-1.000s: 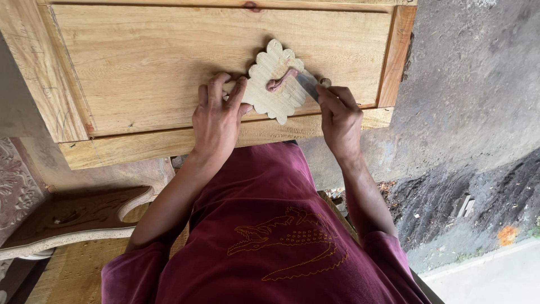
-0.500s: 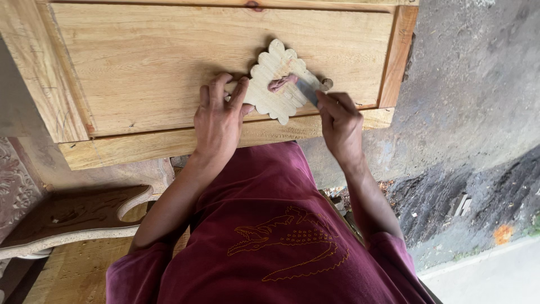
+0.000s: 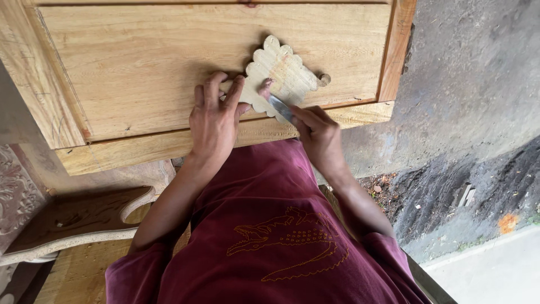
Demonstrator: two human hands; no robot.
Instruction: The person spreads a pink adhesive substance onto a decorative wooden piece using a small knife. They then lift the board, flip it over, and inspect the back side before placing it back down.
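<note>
Nearest the camera: maroon shirt (image 3: pixel 270 247) with an outlined reptile motif, filling the lower frame. Both forearms extend from it toward the wooden panel (image 3: pixel 169 67).

Left hand (image 3: pixel 214 121): flat, fingers spread and extended, pressing on the near-left edge of the scalloped wooden ornament (image 3: pixel 281 73). It closes round nothing; it pins the piece against the panel.

Right hand (image 3: pixel 320 135): curled tight round the handle of a metal-bladed carving tool (image 3: pixel 279 106). The handle is hidden inside the fist. The blade runs up and left from the fist, its tip at the ornament's near edge, beside a small pinkish mark.

Ornament: pale, fan-shaped, scalloped rim, lying flat on the panel's recessed field. It sits just beyond both hands, between them. Its long axis runs diagonally, from near-left to far-right. The left hand touches it directly; the right reaches it only through the blade.

Panel: framed light timber, ornament near its lower right corner, serving as the surface.

Left of the shirt: dark carved chair part (image 3: pixel 73 219) with pale edge. Right of the panel: grey ground (image 3: pixel 467 84), dark soil.
</note>
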